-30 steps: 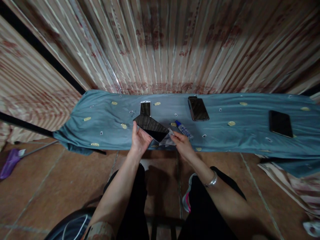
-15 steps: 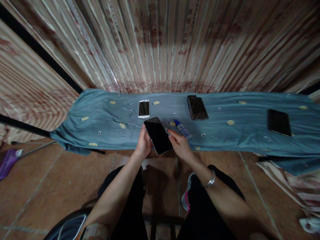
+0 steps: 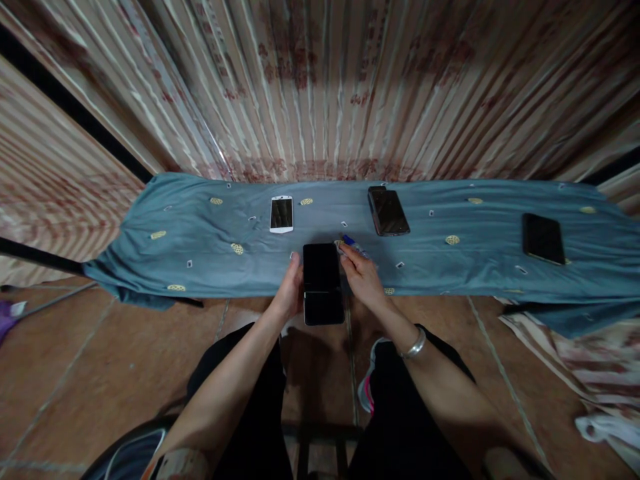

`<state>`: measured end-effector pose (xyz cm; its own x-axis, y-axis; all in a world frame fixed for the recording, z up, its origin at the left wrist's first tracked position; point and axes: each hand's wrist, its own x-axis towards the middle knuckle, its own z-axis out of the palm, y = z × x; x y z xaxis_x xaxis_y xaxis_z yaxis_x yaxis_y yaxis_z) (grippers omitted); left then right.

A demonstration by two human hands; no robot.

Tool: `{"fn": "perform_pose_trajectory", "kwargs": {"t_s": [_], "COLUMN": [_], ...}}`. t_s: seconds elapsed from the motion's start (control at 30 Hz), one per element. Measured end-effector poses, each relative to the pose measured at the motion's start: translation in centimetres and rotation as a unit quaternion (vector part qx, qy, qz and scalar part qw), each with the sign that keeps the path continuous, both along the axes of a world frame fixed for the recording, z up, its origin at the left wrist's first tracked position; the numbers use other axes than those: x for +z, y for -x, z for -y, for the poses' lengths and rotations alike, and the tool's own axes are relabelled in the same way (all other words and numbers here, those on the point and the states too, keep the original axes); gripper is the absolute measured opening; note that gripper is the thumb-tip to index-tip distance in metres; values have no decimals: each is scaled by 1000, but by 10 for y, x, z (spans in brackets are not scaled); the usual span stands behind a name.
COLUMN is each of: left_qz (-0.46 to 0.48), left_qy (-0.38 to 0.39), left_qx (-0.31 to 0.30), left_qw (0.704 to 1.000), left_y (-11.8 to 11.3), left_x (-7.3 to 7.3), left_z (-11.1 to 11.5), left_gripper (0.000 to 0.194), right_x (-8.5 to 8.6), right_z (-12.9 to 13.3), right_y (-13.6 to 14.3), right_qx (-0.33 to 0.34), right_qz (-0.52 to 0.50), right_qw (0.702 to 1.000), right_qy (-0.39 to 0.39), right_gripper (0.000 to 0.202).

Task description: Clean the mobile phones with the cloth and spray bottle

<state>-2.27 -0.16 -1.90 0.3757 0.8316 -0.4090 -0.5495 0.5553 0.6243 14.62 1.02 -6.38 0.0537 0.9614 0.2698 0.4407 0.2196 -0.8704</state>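
A black phone (image 3: pixel 323 283) is held in the middle, its dark screen facing up with a bright line across it. My left hand (image 3: pixel 290 287) grips its left edge, thumb along the side. My right hand (image 3: pixel 361 275) is at the phone's upper right, fingers closed around something small and pale that I cannot make out. Partly hidden behind those fingers lies a clear bottle with a blue cap (image 3: pixel 349 239). A white phone (image 3: pixel 282 215) rests on the blue-green cloth (image 3: pixel 210 247), left of the held one.
Farther right on the cloth are a dark phone (image 3: pixel 390 212) with another dark item partly beneath it, and a black device (image 3: pixel 543 239). A striped curtain (image 3: pixel 320 87) hangs behind. Black poles (image 3: pixel 75 107) stand at the left; a white bag (image 3: pixel 607 427) lies lower right.
The held phone has turned from slanted to nearly upright in view and come slightly lower. My right hand now covers more of the bottle. The whole view has shifted a little.
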Motion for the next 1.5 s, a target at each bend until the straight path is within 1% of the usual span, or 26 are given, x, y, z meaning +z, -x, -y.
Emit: {"fn": "perform_pose_trajectory", "kwargs": {"t_s": [0.27, 0.43, 0.57, 0.67, 0.77, 0.87, 0.93, 1.0, 1.1, 1.23, 1.3, 1.37, 1.5], "left_qz": [-1, 8, 10, 17, 26, -13, -41, -45, -26, -9, -5, -1, -34], "left_qy": [-10, -9, 1, 6, -6, -5, -10, -30, -61, -74, -69, -47, -6], "left_qx": [-35, -28, -24, -16, -11, -30, -37, -31, -13, 1, 16, 26, 14], "left_qw": [999, 1000, 1000, 1000, 1000, 999, 998, 998, 998, 997, 997, 999, 999], "left_y": [1, -5, -11, -14, -13, -10, -10, -11, -15, -17, -15, -13, -8], "left_x": [-2, 0, -2, -8, -19, -29, -33, -33, -33, -36, -38, -37, -31], "left_z": [2, 6, 8, 9, 8, 8, 8, 8, 6, 3, 0, -2, -5], "left_gripper": [56, 50, 50, 50, 50, 47, 46, 45, 45, 45, 44, 45, 53], "right_x": [7, 9, 12, 14, 16, 19, 20, 21, 23, 28, 31, 33, 36], "right_z": [-1, 1, 3, 5, 9, 13, 14, 16, 18, 23, 26, 29, 34], "right_y": [-6, -4, 0, 2, 4, 6, 7, 8, 8, 10, 12, 13, 16], "right_qx": [8, 26, 46, 65, 85, 107, 118, 129, 145, 166, 179, 191, 203], "right_qz": [60, 89, 108, 121, 145, 178, 195, 202, 198, 192, 190, 189, 201], "right_qw": [997, 993, 990, 986, 981, 973, 967, 963, 961, 958, 956, 953, 948], "right_qy": [-43, -66, -82, -89, -94, -104, -114, -121, -126, -132, -135, -138, -144], "right_gripper": [37, 34, 35, 37, 39, 40, 40, 39, 39, 40, 39, 38, 33]}}
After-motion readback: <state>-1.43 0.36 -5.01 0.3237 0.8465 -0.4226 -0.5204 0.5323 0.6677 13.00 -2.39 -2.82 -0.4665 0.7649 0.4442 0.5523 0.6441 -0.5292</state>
